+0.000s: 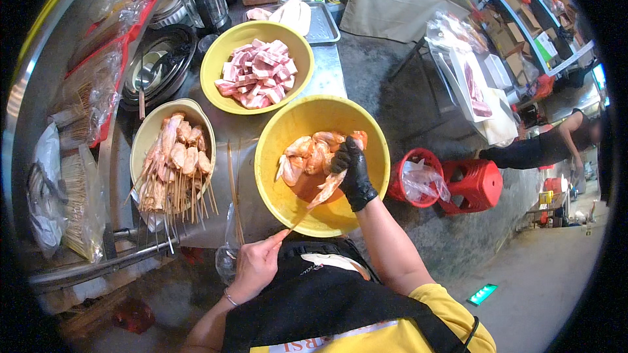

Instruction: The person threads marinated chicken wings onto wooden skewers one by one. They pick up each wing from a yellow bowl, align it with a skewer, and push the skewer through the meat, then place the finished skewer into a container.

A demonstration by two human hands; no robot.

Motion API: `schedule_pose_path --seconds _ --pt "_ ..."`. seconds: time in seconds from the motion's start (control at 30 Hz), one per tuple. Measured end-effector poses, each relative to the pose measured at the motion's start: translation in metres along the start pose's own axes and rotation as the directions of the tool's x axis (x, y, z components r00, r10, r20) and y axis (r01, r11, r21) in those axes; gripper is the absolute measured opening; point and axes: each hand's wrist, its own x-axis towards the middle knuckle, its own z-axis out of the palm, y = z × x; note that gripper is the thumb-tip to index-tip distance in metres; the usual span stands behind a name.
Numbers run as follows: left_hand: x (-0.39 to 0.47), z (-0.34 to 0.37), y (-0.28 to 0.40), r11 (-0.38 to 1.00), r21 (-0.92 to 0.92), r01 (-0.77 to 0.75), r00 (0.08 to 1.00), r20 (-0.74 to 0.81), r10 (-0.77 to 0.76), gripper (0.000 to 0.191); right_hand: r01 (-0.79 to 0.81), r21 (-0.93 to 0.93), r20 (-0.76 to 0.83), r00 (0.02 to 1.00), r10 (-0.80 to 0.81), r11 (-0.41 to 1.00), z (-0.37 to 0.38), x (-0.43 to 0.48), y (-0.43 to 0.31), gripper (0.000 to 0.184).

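Note:
My left hand point(257, 262), bare, pinches the lower end of a wooden skewer point(297, 220) at the near rim of a yellow basin point(324, 229). The skewer slants up to a raw chicken wing piece point(327, 190). My right hand point(351, 169), in a black glove, closes its fingers around chicken above the basin floor. Several raw chicken wings point(314, 149) lie in reddish marinade point(305, 186) beside the glove. Loose bamboo skewers point(233, 181) rest on the metal table left of the basin. How far the skewer enters the meat is hidden.
An oval cream tub point(140, 157) holds skewered wings point(184, 157), their sticks overhanging its near side. Cut pork point(260, 73) fills another yellow basin point(208, 71). Bagged skewers point(78, 201) lie far left. A red bin point(417, 176) and red stool point(473, 184) stand right; a person point(549, 144) is beyond.

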Motion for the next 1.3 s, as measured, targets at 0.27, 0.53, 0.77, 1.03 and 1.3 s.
schedule_pose_path --seconds 0.27,0.53,0.77,1.03,1.3 --pt "-0.004 0.007 -0.021 0.952 -0.267 0.148 0.988 0.071 -0.134 0.026 -0.077 0.004 -0.334 0.94 0.074 0.997 0.017 -0.002 0.0 0.027" --pt "-0.002 0.012 0.002 0.976 0.204 -0.082 0.995 -0.037 0.091 0.027 -0.055 -0.05 -0.397 0.917 0.031 0.997 0.027 -0.006 0.004 0.04" --pt "0.01 0.019 0.002 0.979 0.062 -0.195 0.978 -0.062 0.199 0.028 -0.052 -0.014 -0.413 0.91 0.041 0.999 0.01 -0.006 0.007 0.038" --pt "0.012 0.023 0.01 0.985 0.172 -0.017 1.0 -0.008 0.019 0.024 0.005 -0.149 -0.427 0.902 -0.069 0.989 0.012 -0.007 0.027 0.036" --pt "0.019 0.031 0.002 0.995 0.08 0.053 0.998 -0.036 -0.05 0.02 0.036 -0.084 -0.432 0.899 -0.069 0.996 0.038 -0.013 0.021 0.034"
